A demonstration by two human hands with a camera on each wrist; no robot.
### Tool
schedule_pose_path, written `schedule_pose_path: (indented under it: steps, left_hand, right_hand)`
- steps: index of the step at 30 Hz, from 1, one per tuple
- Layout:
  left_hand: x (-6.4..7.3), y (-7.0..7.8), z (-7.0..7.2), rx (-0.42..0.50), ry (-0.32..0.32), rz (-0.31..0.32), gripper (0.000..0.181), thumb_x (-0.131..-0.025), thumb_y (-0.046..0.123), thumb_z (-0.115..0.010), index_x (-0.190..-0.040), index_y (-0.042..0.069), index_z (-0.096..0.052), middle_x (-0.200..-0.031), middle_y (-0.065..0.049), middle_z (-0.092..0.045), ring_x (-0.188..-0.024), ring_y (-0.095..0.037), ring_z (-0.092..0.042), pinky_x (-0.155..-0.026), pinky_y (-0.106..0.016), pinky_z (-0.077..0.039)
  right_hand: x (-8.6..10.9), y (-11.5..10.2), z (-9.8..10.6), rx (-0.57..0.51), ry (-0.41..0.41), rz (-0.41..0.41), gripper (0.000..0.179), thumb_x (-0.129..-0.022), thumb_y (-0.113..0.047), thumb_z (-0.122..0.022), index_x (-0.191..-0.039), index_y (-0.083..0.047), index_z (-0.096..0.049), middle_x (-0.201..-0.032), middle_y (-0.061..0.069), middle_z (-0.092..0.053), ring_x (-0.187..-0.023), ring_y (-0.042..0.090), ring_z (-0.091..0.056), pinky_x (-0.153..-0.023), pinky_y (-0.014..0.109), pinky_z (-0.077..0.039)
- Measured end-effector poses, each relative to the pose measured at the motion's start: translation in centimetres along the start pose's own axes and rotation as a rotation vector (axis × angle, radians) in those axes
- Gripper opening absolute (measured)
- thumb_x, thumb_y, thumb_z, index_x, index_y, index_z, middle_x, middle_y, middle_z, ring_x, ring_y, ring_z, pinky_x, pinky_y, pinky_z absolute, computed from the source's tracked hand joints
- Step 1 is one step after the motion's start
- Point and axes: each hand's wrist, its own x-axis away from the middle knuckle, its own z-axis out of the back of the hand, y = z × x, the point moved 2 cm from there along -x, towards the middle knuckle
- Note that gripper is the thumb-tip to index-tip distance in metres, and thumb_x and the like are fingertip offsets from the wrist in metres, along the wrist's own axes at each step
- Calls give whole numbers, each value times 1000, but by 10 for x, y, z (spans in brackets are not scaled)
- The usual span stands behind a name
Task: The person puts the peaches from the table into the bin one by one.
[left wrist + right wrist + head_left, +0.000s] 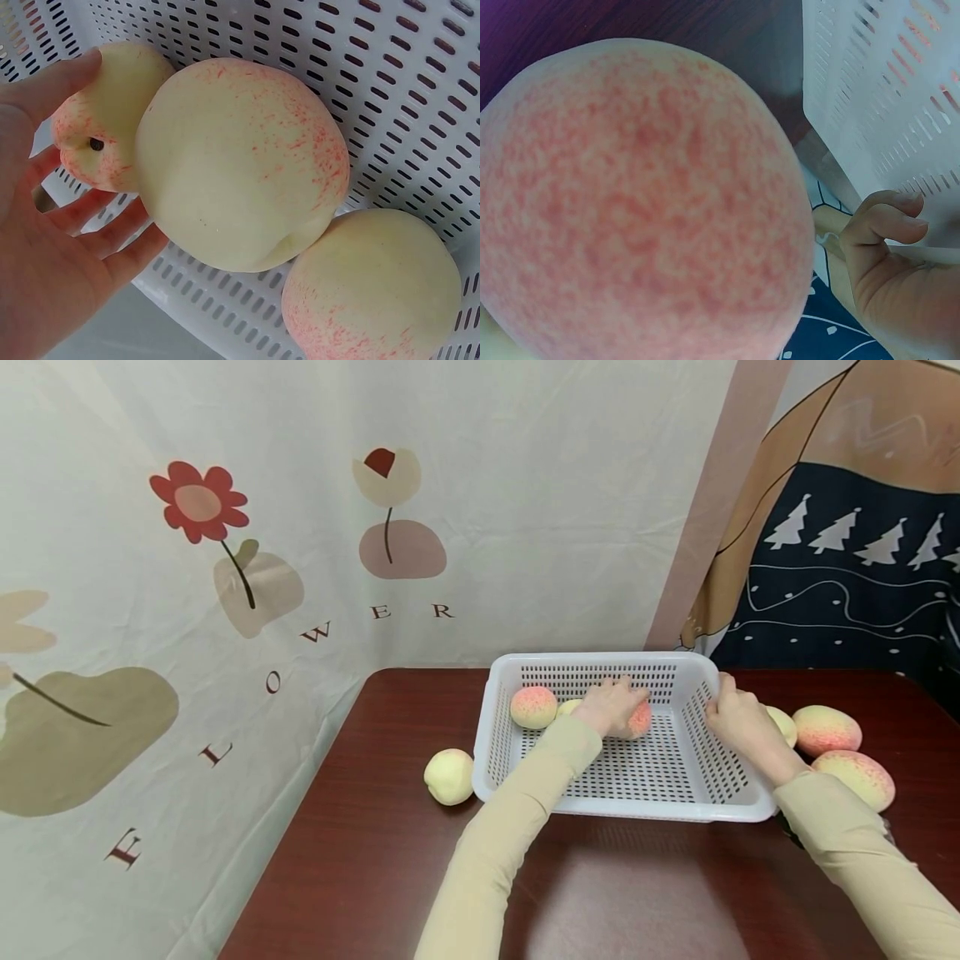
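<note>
A white perforated plastic basket stands on the table with three peaches in it. Inside, my left hand holds a yellow peach with a red blush, thumb on one side and fingers on the other in the left wrist view. Beside that hand lie a large peach and another peach. My right hand grips the basket's right rim, its fingers curled at the edge in the right wrist view.
A pale peach sits just left of the basket. Right of it lie a red-blushed peach, a speckled peach and a partly hidden yellow peach. Behind the dark red table hangs a printed cloth.
</note>
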Motion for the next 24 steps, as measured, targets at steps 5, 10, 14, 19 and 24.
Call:
schedule_pose_path:
  steps: [5, 10, 14, 19, 24]
  left_hand:
    - [3, 1, 5, 28, -13, -11, 71, -85, 45, -66, -146, 33, -32, -152, -2, -34, -135, -22, -40, -105, -37, -40]
    - [5, 3, 8, 15, -20, -23, 71, -86, 47, -64, -147, 34, -31, -149, 0, -36, -131, -20, -43, -101, -37, -44]
    - [6, 4, 10, 19, -19, -23, 70, -86, 46, -64, -147, 35, -30, -147, 2, -38, -130, -19, -44, -101, -35, -44]
    - [11, -3, 16, 79, 0, -30, 64, -90, 41, -62, -146, 33, -32, -150, 1, -36, -136, -20, -39, -107, -36, -39]
    - [24, -14, 25, 146, 23, -51, 63, -92, 39, -59, -148, 27, -32, -152, -1, -35, -140, -20, -35, -113, -35, -32]
  right_hand:
    - [0, 0, 0, -8, -14, -4, 61, -95, -10, -30, -140, 20, -3, -107, 47, -46, -57, 26, -64, -47, 34, -53]
    - [0, 0, -1, 3, 16, 7, 59, -94, -10, -30, -139, 21, -8, -104, 47, -48, -55, 27, -63, -46, 34, -52]
    - [0, 1, -2, 9, 39, 18, 58, -93, -9, -31, -138, 21, -11, -102, 47, -48, -54, 28, -63, -46, 35, -51]
    - [0, 0, -1, 11, 38, 18, 58, -93, -10, -32, -138, 21, -10, -103, 47, -48, -55, 28, -63, -46, 36, -52]
    - [1, 0, 0, 2, 10, 4, 60, -94, -10, -32, -139, 21, -7, -106, 47, -46, -58, 29, -64, -48, 37, -53]
